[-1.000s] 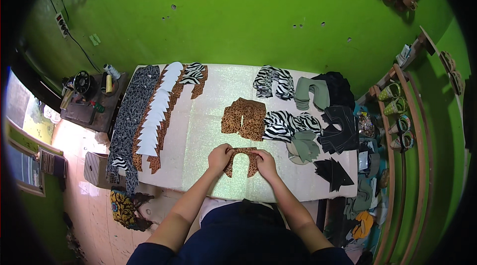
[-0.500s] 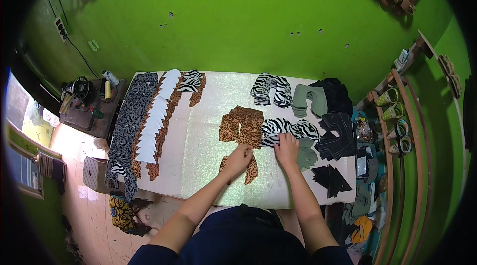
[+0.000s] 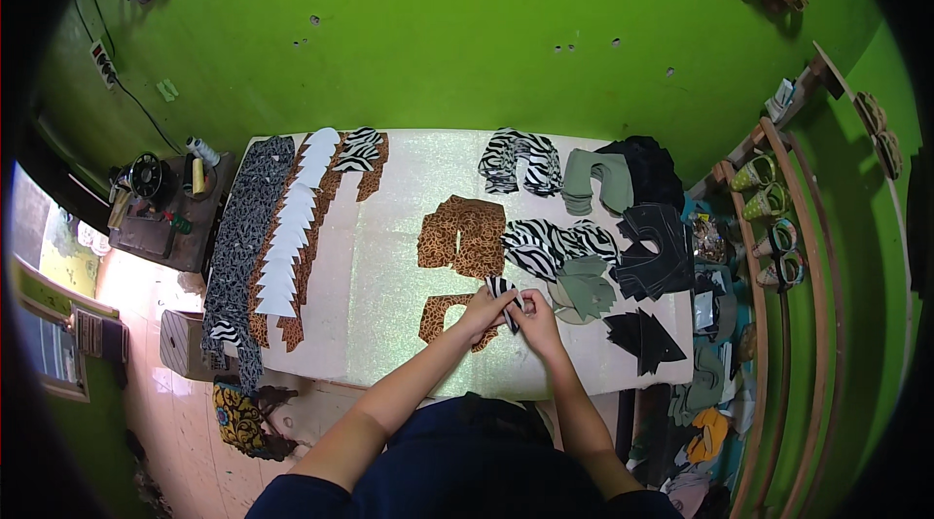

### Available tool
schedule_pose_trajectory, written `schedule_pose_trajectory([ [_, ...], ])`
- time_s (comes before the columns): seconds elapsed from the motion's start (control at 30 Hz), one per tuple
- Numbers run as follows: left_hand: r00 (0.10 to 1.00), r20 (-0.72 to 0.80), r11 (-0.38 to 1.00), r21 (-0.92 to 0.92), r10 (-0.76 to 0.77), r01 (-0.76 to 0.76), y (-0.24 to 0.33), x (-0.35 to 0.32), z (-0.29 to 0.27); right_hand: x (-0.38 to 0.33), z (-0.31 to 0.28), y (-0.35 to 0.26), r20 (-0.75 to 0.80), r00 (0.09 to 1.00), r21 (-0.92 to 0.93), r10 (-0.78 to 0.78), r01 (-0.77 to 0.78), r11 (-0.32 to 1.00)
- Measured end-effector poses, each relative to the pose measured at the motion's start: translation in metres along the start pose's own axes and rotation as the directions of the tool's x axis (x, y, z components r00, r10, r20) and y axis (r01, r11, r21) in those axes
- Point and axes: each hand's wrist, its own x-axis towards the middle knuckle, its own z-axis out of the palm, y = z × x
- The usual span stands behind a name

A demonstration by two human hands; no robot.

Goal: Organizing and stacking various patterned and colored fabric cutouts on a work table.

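Note:
Both my hands meet over the near middle of the white table. My left hand and my right hand together pinch a small zebra-striped cut piece between their fingertips. Under them lies a leopard-print cut piece flat on the table. A stack of leopard-print pieces sits just beyond. To its right is a pile of zebra-striped pieces, with olive green pieces beside it.
Rows of white, leopard and dark patterned pieces line the table's left side. Black pieces and more zebra pieces lie at the right and back. A sewing machine stands at left; a wooden shoe rack at right.
My right hand went to the zebra pile and came back with a zebra-striped piece. Both hands left the leopard-print piece on the table and now hold the zebra piece.

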Motion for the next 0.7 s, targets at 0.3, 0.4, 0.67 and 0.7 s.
schedule_pose_trajectory([
  [0.3, 0.987, -0.121, 0.995, 0.012, 0.103, -0.103, -0.016, 0.013, 0.0, -0.003, -0.001, 0.003, 0.053, 0.999, -0.083, -0.007, 0.011, 0.996],
  [0.4, 0.987, -0.144, 0.997, -0.028, 0.069, -0.074, -0.014, 0.011, 0.0, 0.003, -0.006, 0.009, -0.038, 0.993, -0.18, -0.111, 0.102, 0.978],
  [0.67, 0.999, -0.042, 0.984, -0.179, 0.011, -0.018, -0.004, 0.0, -0.006, 0.002, -0.01, 0.011, 0.022, 0.994, -0.196, -0.107, 0.109, 0.975],
  [0.7, 1.0, 0.006, 0.978, -0.208, 0.025, -0.023, -0.002, -0.003, -0.006, 0.003, -0.011, 0.012, 0.067, 0.997, -0.056, -0.035, 0.038, 0.998],
])
